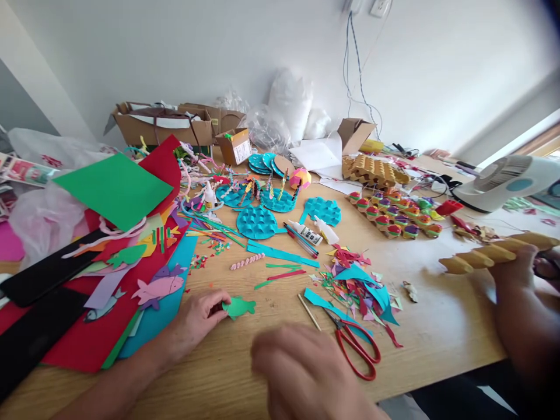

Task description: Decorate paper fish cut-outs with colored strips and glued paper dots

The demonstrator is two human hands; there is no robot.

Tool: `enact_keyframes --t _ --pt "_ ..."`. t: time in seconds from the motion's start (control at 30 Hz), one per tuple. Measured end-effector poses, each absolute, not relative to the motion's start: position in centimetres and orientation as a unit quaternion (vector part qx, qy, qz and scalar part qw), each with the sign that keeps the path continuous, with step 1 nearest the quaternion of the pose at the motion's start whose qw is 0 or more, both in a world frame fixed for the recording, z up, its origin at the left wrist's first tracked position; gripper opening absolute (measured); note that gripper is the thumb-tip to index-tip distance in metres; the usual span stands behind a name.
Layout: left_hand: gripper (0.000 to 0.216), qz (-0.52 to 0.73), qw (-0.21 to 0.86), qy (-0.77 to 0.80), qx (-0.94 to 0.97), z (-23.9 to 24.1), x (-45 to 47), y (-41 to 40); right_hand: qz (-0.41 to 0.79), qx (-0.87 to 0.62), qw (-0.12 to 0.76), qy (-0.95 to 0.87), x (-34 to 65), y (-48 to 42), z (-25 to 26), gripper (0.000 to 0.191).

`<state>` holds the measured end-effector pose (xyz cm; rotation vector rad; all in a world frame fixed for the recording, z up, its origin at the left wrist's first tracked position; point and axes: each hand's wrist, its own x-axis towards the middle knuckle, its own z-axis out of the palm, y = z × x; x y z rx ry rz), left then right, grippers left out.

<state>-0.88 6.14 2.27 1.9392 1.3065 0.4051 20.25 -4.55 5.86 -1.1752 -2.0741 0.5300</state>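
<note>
My left hand (199, 318) rests on the wooden table (437, 326) with its fingers pinched on a small green paper fish (239, 307). My right hand (301, 364) hovers low in the foreground, blurred by motion, so its fingers are unclear. Red-handled scissors (356, 344) lie just right of it, beside a thin wooden stick (308, 312). A pile of coloured paper scraps (356, 283) sits behind the scissors. A pink paper fish (160, 287) and a green paper fish (126, 255) lie on the red and blue sheets to the left.
Another person's hand (516, 262) at the right edge holds a piece of egg carton (494, 252). An egg tray with painted cups (396, 216), blue scalloped paper discs (256, 221), glue bottles (326, 230), cardboard boxes (164, 125) and a large green sheet (114, 186) crowd the table.
</note>
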Motion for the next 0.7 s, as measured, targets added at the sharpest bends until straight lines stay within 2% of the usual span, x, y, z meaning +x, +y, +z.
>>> enact_keyframes --t 0.03,0.1,0.27,0.5,0.6,0.7 --pt "0.012 0.16 0.373 0.502 0.763 2.1 -1.0 6.1 0.207 -0.459 0.326 -0.8 19.6 -2.6 6.2 0.029" --pt "0.011 0.159 0.365 0.487 0.777 1.8 -1.1 5.9 0.23 -0.502 0.225 -0.803 18.6 0.3 6.1 0.031" --pt "0.018 0.118 0.327 0.468 0.813 2.0 -0.9 5.8 0.224 -0.54 0.157 -0.796 17.5 2.4 3.4 0.031" --pt "0.019 0.05 0.209 0.467 0.858 2.8 -1.5 5.3 0.208 -0.536 0.139 -0.806 17.5 2.3 2.0 0.028" --pt "0.019 0.061 0.155 0.463 0.871 2.9 -1.5 5.0 0.205 -0.534 0.142 -0.808 17.5 2.4 2.0 0.028" --pt "0.022 0.098 0.145 0.421 0.89 2.3 -1.1 4.7 0.208 -0.537 0.141 -0.806 17.2 2.2 2.3 0.028"
